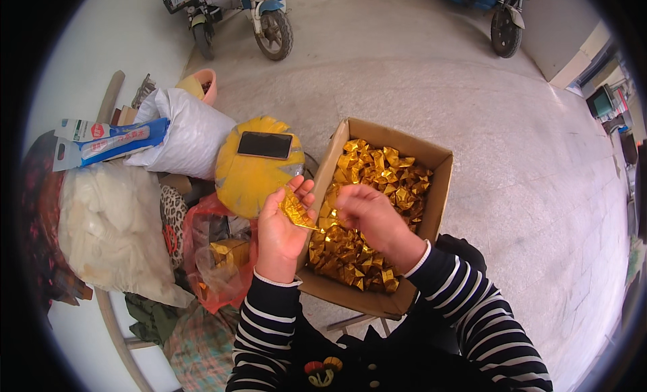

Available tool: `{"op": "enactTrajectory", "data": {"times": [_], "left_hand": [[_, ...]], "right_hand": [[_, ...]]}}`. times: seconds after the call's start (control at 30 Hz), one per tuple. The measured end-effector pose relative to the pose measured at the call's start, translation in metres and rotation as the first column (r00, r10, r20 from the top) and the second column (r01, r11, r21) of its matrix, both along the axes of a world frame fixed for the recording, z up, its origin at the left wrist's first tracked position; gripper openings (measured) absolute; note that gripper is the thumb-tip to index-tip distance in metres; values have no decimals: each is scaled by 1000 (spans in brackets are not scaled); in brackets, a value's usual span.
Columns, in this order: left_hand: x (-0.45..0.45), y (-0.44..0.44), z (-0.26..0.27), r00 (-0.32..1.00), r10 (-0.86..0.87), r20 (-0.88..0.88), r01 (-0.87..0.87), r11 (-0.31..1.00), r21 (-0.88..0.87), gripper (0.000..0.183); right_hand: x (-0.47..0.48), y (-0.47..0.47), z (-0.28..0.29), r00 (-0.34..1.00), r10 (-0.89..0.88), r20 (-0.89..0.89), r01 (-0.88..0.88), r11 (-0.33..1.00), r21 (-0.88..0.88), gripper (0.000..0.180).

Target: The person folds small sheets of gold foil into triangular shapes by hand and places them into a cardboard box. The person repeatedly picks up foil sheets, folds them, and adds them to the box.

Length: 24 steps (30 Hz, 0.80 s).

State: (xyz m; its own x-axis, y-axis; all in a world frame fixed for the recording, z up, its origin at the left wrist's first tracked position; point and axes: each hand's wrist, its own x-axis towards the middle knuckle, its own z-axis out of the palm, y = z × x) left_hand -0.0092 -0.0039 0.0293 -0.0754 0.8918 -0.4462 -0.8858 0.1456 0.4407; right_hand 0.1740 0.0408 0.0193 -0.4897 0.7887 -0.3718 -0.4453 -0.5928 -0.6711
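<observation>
My left hand (284,230) is palm up at the left edge of the cardboard box, with a folded piece of gold foil paper (295,208) held between thumb and fingers. My right hand (371,215) is a little blurred over the box, its fingers bent towards the left hand; whether anything is between them cannot be told. Below it, the open cardboard box (438,200) holds a heap of folded gold foil pieces (384,175). A red plastic bag (202,291) to the left has more gold foil paper (230,253) inside.
A smartphone (265,145) lies on a round yellow taped seat (242,182) beside the box. Further left are a white woven sack (194,129), a blue and white plastic bag (108,142) and a cream bundle (111,220). Parked vehicles' front wheels (273,34) stand at the far side.
</observation>
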Motion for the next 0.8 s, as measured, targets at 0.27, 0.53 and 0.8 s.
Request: {"op": "enactTrajectory", "data": {"times": [0.27, 0.53, 0.8], "left_hand": [[10, -1, -12, 999, 54, 8, -53, 996, -70, 31], [8, -2, -11, 997, 70, 27, -69, 997, -44, 29], [12, -2, -8, 985, 76, 155, -74, 997, -14, 32]], "right_hand": [[-15, -17, -1, 873, -83, 481, -296, 695, 656, 23], [-17, -16, -4, 856, -129, 501, -290, 682, 672, 12], [-16, -15, 2, 830, -379, 410, -234, 431, 871, 12]]}}
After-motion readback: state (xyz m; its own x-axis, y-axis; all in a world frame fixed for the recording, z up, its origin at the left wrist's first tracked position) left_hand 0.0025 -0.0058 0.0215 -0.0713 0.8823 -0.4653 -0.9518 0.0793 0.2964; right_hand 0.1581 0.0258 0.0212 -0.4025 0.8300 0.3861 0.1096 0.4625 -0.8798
